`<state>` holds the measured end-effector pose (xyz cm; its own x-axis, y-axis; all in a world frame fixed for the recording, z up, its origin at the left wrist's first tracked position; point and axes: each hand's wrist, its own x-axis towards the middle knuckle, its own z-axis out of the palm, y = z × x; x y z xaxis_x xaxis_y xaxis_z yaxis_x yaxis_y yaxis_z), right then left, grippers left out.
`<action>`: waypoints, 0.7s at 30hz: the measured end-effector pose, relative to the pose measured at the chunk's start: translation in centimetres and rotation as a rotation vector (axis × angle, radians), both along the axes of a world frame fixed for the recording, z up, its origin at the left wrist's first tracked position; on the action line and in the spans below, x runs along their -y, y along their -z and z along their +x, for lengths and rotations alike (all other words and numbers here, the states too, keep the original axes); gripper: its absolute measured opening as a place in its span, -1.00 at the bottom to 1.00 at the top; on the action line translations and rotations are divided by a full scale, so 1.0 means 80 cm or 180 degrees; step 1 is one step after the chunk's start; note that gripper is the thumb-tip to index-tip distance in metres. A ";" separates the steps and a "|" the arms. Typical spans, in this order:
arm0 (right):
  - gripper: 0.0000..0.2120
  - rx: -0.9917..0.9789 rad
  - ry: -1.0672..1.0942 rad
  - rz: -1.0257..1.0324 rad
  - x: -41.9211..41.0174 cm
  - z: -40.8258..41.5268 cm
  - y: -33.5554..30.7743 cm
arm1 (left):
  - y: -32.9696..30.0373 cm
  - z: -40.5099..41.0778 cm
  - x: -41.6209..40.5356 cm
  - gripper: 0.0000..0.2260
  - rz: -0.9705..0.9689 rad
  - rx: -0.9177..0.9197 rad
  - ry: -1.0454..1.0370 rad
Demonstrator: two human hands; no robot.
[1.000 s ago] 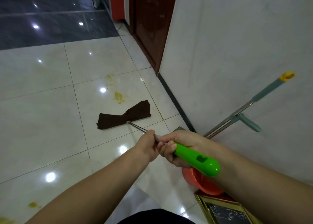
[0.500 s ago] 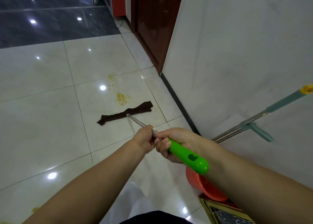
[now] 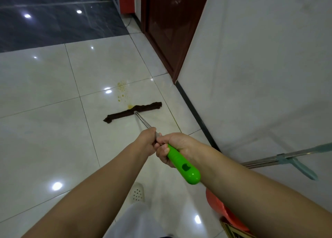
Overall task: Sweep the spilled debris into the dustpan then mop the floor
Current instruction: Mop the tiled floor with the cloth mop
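Note:
Both hands hold a mop in front of me. My left hand (image 3: 148,139) grips the metal shaft (image 3: 142,120), and my right hand (image 3: 173,148) grips the green handle (image 3: 185,167) just behind it. The dark brown mop head (image 3: 133,112) lies flat on the white tiled floor, its far edge touching a yellow stain (image 3: 130,106). More yellow specks (image 3: 122,88) trail away beyond it. No dustpan is in view.
A white wall (image 3: 260,76) with a black baseboard runs along the right, and a dark red door (image 3: 167,31) stands beyond it. A second pole with a teal clip (image 3: 287,158) leans on the wall. An orange bucket (image 3: 215,203) sits under my right arm. My white shoe (image 3: 137,192) is below.
The mop head has slid forward along the floor onto the near yellow stain and now looks narrower. My arms have stretched out with it, and the view has shifted forward.

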<state>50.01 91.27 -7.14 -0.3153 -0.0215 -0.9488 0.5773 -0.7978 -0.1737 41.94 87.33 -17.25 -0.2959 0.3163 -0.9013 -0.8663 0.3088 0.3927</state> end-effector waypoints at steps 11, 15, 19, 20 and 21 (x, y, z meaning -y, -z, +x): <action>-0.80 -0.0031 0.0131 0.0223 -0.015 -0.109 0.042 | 0.037 -0.116 -0.031 -0.68 -0.0110 -0.0058 0.0083; -0.79 0.0002 0.0075 0.0140 -0.025 -0.112 0.037 | 0.038 -0.118 -0.033 -0.74 0.0025 -0.0003 -0.0026; -0.81 0.0012 0.0037 -0.0132 -0.043 -0.082 0.014 | 0.029 -0.094 -0.031 -0.72 0.0172 0.0057 0.0209; -0.81 0.0014 0.0017 -0.0190 -0.047 -0.072 0.007 | 0.026 -0.087 -0.031 -0.71 0.0222 0.0120 0.0250; -0.83 0.0025 -0.0005 -0.0229 -0.052 -0.062 0.001 | 0.020 -0.079 -0.032 -0.73 0.0288 0.0218 0.0267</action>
<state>45.05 95.46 -7.23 -0.3076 -0.0903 -0.9472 0.5798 -0.8071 -0.1113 35.61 89.87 -18.87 -0.2038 0.4182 -0.8852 -0.8646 0.3474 0.3631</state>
